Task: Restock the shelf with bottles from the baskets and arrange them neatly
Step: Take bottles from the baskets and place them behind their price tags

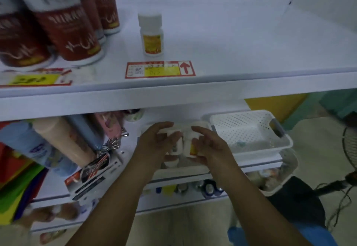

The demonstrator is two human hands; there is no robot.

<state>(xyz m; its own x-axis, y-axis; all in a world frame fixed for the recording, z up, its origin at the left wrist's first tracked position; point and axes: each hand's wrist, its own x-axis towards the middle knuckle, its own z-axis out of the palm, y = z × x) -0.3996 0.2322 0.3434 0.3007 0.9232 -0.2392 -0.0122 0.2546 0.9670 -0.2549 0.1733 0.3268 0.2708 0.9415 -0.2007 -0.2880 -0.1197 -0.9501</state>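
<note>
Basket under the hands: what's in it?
Small white bottles. The left hand grips one bottle, the right hand grips a yellow-labelled bottle. Another cap shows below them. The hands cover the rest of the basket, so no count.

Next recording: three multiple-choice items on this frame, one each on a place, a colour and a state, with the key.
1. Where is the small bottle that stands alone? A. on the top shelf behind the price tag B. in a basket C. on the floor
2. Its label is: A. blue B. yellow C. green
3. The hands: A. both open B. only one holds C. each holds a bottle
Key: 1 A, upright behind the tag; 2 B, yellow shows below the white cap; 3 C, left hand grips the left bottle, right hand the right bottle.
</note>
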